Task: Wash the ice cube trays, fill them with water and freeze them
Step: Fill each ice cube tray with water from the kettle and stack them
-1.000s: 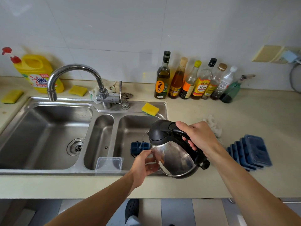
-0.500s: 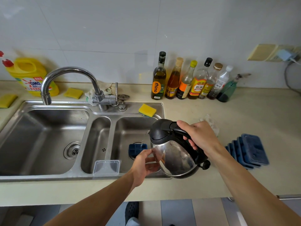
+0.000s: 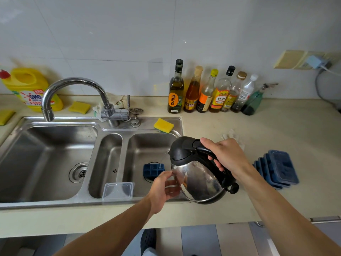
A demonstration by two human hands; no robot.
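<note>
My right hand grips the black handle of a steel kettle, which is tilted left over the right basin. A thin stream of water runs from its spout towards a dark blue ice cube tray lying on the basin floor. The curved fingertips of my left hand touch the kettle's steel side below the spout. A stack of several more blue ice cube trays lies on the counter to the right. A clear plastic lid rests on the sink's front rim.
The steel sink has a large left basin, a narrow middle one and the right one. The tap points over the left basin. A yellow sponge, detergent jug, and several bottles stand behind.
Both hands and the kettle keep the same pose over the right basin. Only my view has shifted slightly.
</note>
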